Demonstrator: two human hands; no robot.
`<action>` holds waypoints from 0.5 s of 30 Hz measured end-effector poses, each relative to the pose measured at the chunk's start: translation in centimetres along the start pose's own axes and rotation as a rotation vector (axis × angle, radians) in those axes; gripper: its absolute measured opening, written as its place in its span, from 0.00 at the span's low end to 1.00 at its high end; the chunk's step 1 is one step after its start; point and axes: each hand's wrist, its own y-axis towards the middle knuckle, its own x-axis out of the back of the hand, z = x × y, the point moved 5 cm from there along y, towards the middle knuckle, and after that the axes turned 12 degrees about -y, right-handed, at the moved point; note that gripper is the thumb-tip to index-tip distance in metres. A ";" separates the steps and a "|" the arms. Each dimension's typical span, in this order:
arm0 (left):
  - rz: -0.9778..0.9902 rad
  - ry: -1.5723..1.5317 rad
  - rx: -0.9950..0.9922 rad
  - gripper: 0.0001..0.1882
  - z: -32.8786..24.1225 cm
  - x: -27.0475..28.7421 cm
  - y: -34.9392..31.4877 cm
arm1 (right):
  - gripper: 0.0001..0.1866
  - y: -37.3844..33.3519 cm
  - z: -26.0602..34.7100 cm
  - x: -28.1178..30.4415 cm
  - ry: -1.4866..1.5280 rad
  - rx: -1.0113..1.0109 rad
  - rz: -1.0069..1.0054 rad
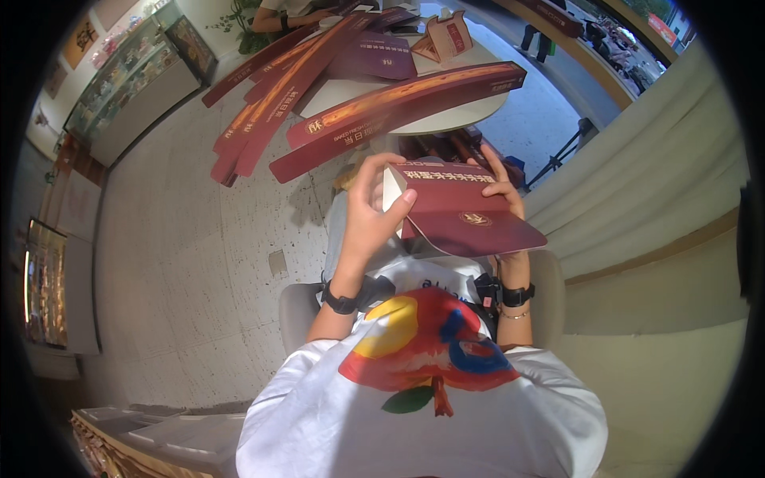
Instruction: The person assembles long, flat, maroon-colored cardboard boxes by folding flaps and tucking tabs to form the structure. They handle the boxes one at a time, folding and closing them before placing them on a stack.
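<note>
Above my lap I hold a maroon cardboard carton (450,195) with gold and white print. Its rounded flap hangs toward me, and a white inner side shows at its left end. My left hand (371,209) grips that left end, thumb on the printed face and fingers behind. At the opposite end, my right hand (504,195) clasps the carton, its index finger raised along the far edge; part of this hand is hidden behind the flap. Just beyond, a long maroon box (406,99) lies across the table, sticking out past its left edge.
On the white round table (478,115) rest several long maroon boxes (275,107), a dark purple flat carton (370,57) and a small peaked box (446,38). Another person's arm (299,20) reaches in at the far side. A curtain (637,167) and a tripod (562,151) stand to the right.
</note>
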 end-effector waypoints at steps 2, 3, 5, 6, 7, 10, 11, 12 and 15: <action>-0.005 0.065 -0.019 0.20 0.2 0.0 0.0 | 0.13 0.0 -0.6 0.5 0.014 0.050 0.070; -0.002 0.096 -0.006 0.19 0.2 -0.2 -0.1 | 0.13 -0.2 -0.6 0.7 -0.018 0.045 0.045; 0.047 0.107 0.089 0.20 0.8 -0.2 0.1 | 0.13 0.0 -0.5 1.6 -0.048 -0.009 0.033; 0.104 0.017 0.093 0.21 0.9 -0.4 0.3 | 0.12 0.1 -0.2 2.0 -0.062 -0.035 0.028; 0.161 -0.073 0.099 0.22 0.9 -0.7 0.4 | 0.12 0.0 0.2 2.4 -0.109 -0.073 -0.005; 0.264 -0.109 0.105 0.28 2.2 -1.4 1.1 | 0.13 0.1 0.5 3.2 -0.338 -0.047 -0.031; 0.229 -0.059 0.111 0.28 2.7 -2.0 1.2 | 0.13 0.1 0.4 3.3 -0.390 -0.020 -0.029; 0.194 -0.009 0.116 0.28 3.1 -2.4 1.5 | 0.13 0.2 0.3 3.5 -0.364 -0.019 -0.066; 0.183 -0.065 0.097 0.27 4.2 -3.3 3.2 | 0.15 0.5 -0.1 4.3 -0.311 -0.019 -0.143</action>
